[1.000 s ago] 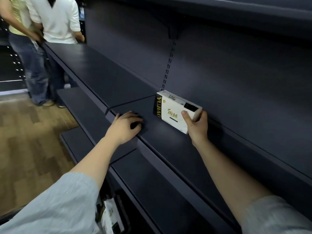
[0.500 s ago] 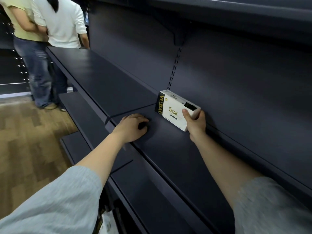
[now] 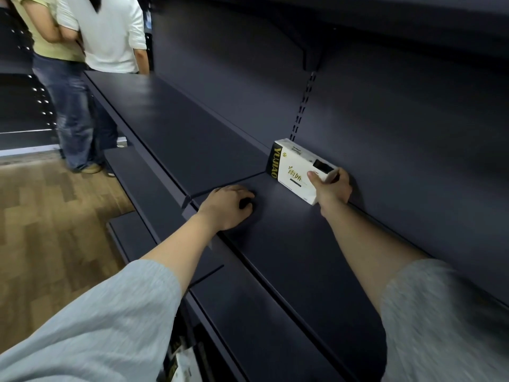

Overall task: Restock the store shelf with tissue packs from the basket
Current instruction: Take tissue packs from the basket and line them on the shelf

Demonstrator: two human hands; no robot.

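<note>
A white tissue pack [image 3: 294,169] with a black end and yellow lettering stands on its long edge at the back of the dark shelf [image 3: 289,244], against the back panel. My right hand [image 3: 332,188] grips its right end, thumb on the front face. My left hand [image 3: 227,206] rests on the shelf near the front edge, fingers curled and holding nothing. At the bottom edge, below my left sleeve, more tissue packs [image 3: 183,363] show partly; the basket itself is hidden.
Two people [image 3: 91,51] stand at the far left end of the aisle by the shelf. Lower shelves [image 3: 137,183] stick out below the one I reach into. An upper shelf [image 3: 385,20] hangs overhead. Wooden floor [image 3: 41,216] lies to the left.
My right hand has pushed the tissue pack a little deeper, up against the back panel. The left hand has stayed on the shelf. The view has shifted slightly.
</note>
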